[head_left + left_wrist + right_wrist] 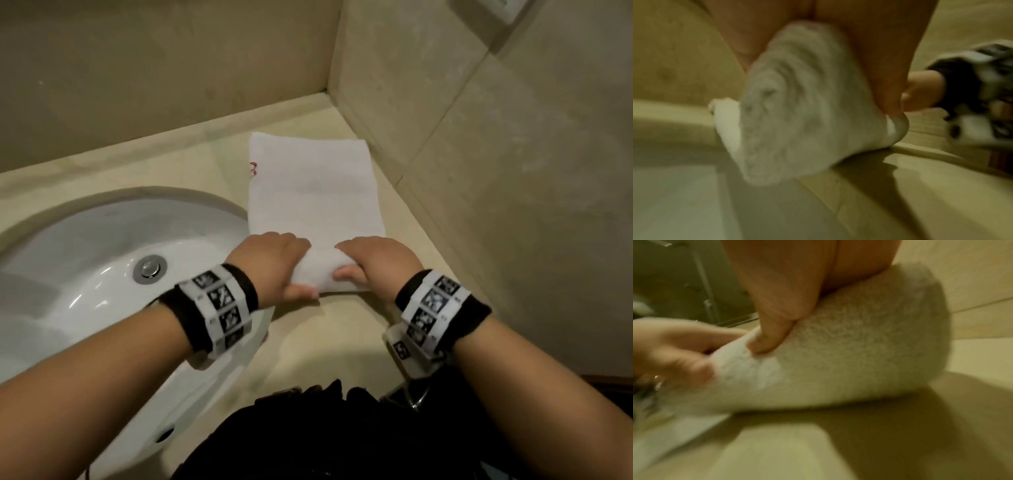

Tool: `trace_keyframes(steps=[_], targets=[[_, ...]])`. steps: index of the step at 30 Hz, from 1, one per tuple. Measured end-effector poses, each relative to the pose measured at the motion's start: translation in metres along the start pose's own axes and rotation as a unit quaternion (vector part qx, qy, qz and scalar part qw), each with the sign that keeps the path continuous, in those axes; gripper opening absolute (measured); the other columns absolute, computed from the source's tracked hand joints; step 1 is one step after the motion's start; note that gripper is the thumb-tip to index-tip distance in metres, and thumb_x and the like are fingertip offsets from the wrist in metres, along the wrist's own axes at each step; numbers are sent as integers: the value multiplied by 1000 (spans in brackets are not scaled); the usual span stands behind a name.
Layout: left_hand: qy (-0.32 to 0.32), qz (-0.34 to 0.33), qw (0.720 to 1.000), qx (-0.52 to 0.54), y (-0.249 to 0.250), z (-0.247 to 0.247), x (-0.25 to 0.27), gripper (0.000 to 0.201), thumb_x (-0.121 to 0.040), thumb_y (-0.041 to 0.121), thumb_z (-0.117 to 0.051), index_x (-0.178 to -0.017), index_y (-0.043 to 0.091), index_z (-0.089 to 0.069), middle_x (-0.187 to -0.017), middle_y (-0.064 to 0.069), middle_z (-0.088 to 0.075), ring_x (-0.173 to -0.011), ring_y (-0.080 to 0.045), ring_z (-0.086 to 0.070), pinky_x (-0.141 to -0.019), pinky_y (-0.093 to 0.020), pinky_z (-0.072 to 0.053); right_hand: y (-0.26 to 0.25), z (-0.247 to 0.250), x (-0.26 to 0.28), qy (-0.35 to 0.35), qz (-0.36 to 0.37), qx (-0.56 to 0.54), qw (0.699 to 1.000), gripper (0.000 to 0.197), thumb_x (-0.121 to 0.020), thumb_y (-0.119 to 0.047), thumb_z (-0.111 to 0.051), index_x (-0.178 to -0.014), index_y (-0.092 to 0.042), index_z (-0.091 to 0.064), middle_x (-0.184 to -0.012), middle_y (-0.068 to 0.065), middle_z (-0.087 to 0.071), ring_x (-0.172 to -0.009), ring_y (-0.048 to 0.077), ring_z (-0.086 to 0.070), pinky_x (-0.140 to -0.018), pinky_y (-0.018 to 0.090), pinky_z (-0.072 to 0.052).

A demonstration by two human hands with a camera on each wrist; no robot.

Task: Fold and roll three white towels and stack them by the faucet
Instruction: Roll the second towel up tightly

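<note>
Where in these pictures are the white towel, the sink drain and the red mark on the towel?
white towel (315,202), head view, on its flat unrolled part.
sink drain (150,269), head view, on the metal stopper.
red mark (253,169), head view, at the towel's left edge.

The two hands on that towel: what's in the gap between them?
Only towel. In the head view the left hand and right hand grip the rolled end of the white towel, and its terry fills the gap.

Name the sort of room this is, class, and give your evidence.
Most likely a bathroom: a white sink with a drain plug is set into a beige stone counter, against tiled walls.
</note>
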State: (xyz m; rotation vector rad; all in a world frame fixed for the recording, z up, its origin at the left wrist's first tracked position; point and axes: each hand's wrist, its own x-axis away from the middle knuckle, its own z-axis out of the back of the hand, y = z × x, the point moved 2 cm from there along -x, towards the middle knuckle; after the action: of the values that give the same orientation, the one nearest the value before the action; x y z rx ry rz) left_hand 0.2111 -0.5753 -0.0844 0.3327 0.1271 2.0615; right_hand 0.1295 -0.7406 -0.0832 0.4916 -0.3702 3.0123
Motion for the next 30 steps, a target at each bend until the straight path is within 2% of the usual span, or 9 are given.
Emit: trace_keyframes(steps=[4, 7, 10, 14, 17, 19, 24, 27, 30], targets=[[88, -45, 991, -87, 3, -6, 15, 84, -58, 56, -74, -122, 6, -53, -102, -16, -64, -82, -34, -61, -68, -39, -48, 8, 11, -15, -108, -32, -114, 987, 40, -90, -50, -39, -117, -25, -53, -117, 2, -61, -106, 21, -53, -80, 29, -34], [-7, -4, 1000, -19, -4, -6, 5, 68, -76, 57, -57, -129, 18, -42, -113, -10, -59, -97, -32, -56, -78, -36, -42, 2, 10, -6, 9, 28, 28, 999, 49, -87, -52, -45, -126, -23, -49, -123, 5, -54, -112, 26, -49, -88, 35, -34], [-77, -5, 995, 63, -13, -2, -11, 53, -75, 63, -50, -115, 28, -46, -110, -1, -62, -95, -24, -57, -73, -31, -42, -4, -2, 12, 103, 68, 63, 990, 62, -75, -53, -63, -122, -14, -55, -119, 12, -57, -108, 32, -53, -90, 39, -37], [-91, 10, 996, 1, -8, 1, -10, 69, -67, 76, -45, -111, 23, -47, -105, -2, -61, -91, -25, -58, -72, -32, -43, -1, -5, -5, 64, 10, 32, 997, 37, -87, -48, -46, -110, -22, -58, -108, 2, -62, -97, 24, -56, -72, 29, -29], [-27, -21, 995, -95, 12, -7, 6, 86, -63, 79, -47, -121, 16, -39, -110, -6, -56, -94, -27, -54, -78, -37, -41, 4, -3, -18, 20, -2, -59, 998, 34, -95, -40, -35, -106, -19, -59, -107, 2, -64, -97, 21, -56, -71, 26, -29], [-20, -16, 994, -105, 21, -16, 12, 81, -69, 71, -51, -124, 14, -35, -113, -7, -54, -96, -28, -53, -81, -38, -41, 5, -3, -23, -5, -12, -62, 998, 35, -96, -38, -34, -107, -17, -59, -109, 3, -64, -98, 22, -55, -72, 26, -31], [-116, 12, 992, 56, -2, -5, -8, 60, -72, 64, -54, -114, 23, -45, -106, -2, -61, -93, -24, -57, -75, -31, -43, 4, 6, -6, 87, 38, -6, 996, 47, -84, -56, -38, -106, -20, -59, -103, 3, -62, -94, 24, -56, -75, 30, -33], [-188, 20, 973, 132, -13, 1, -17, 58, -70, 66, -57, -112, 29, -47, -106, 5, -62, -94, -17, -56, -78, -28, -41, 4, 1, 9, 46, 83, 107, 990, 71, -74, -70, -46, -123, -19, -50, -116, 3, -58, -101, 25, -54, -84, 33, -35], [-84, 12, 996, 32, -5, 0, -8, 73, -63, 74, -52, -117, 25, -46, -109, 0, -59, -98, -22, -57, -80, -33, -45, 5, 3, 0, 7, 50, 72, 996, 64, -74, -70, -49, -116, -22, -54, -110, 2, -62, -96, 23, -56, -75, 31, -34]])
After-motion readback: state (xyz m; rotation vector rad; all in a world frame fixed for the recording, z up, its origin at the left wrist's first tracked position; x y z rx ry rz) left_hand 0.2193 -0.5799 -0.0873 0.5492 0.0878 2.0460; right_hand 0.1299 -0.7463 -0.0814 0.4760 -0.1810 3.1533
